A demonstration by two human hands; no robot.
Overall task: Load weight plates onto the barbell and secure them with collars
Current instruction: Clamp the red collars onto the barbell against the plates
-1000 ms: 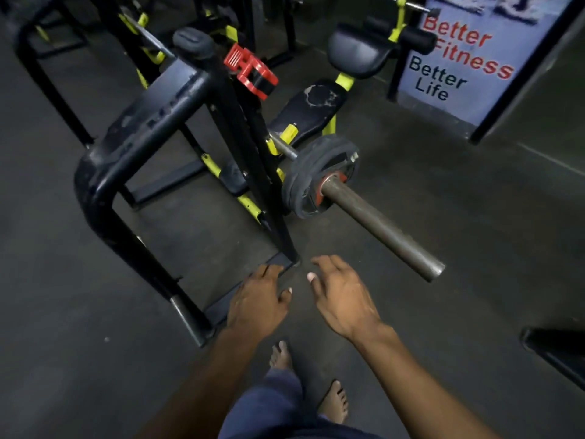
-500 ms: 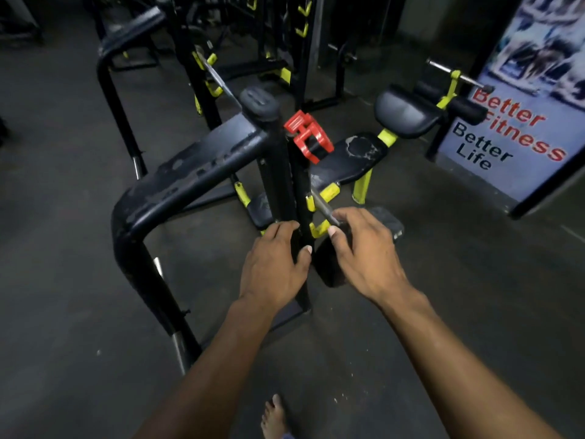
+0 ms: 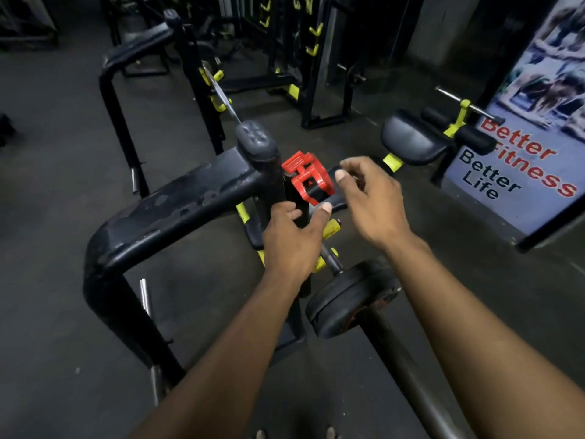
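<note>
A red collar [image 3: 308, 179] is clipped on the black rack upright just below its capped top. My left hand [image 3: 292, 240] is just under the collar, fingers curled against the upright, thumb close to the collar's lower edge. To the collar's right, my right hand [image 3: 372, 201] hovers with fingers spread and thumb almost touching it. A black weight plate [image 3: 349, 297] sits on the barbell [image 3: 408, 372], whose bare sleeve runs toward the bottom right between my forearms.
The black rack frame [image 3: 177, 201] arches left and down to the dark floor. A padded bench with yellow fittings [image 3: 411, 139] stands at the right, a "Better Fitness Better Life" poster [image 3: 522, 166] behind it. More racks [image 3: 285, 58] fill the back.
The view has lifted from the floor to the rack top. Both hands rose from near the plate up to the red collar; the plate and sleeve are back in sight below them.
</note>
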